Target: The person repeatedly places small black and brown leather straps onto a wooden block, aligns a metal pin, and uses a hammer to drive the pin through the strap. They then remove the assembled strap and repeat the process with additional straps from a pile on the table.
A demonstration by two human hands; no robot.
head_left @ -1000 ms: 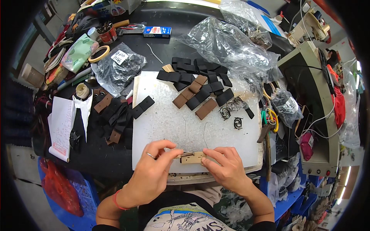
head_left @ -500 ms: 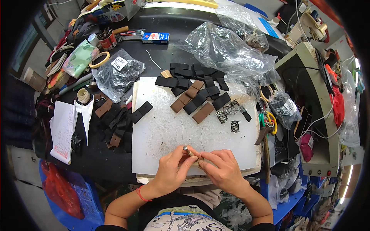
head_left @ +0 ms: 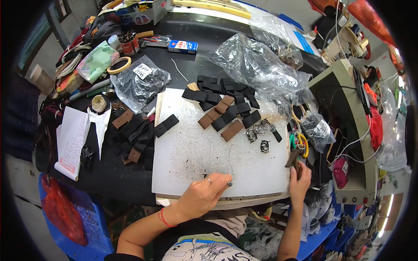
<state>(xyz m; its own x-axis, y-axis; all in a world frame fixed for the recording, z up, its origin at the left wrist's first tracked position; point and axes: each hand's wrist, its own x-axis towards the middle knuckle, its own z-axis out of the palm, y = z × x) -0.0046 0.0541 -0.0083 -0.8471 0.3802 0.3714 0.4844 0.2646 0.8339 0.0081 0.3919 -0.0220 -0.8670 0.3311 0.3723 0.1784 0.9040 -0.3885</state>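
My left hand (head_left: 203, 194), a ring on one finger, is closed around a short metal punch (head_left: 230, 184) above the near part of the white board (head_left: 261, 174). A small dark piece (head_left: 206, 176) shows at its knuckles, mostly hidden. At the board's right edge, my right hand (head_left: 299, 182) has its fingers wrapped round the handle of a hammer with a dark brown head (head_left: 294, 157). Folded black straps (head_left: 224, 117) and brown straps (head_left: 232, 131) lie on the board's far half. Beside them sit several round metal buckles (head_left: 264, 146).
Left of the board lie another strap pile (head_left: 135, 135) and a notepad (head_left: 72, 139). Behind are a blue box (head_left: 183, 46) and clear plastic bags (head_left: 257, 61). Yellow-handled scissors (head_left: 305, 145) lie at the right, near a grey machine casing (head_left: 348, 182).
My right hand has left the left hand and moved right to the hammer handle. My left hand keeps the punch, now turned over and slightly farther right. The whole view has shifted slightly.
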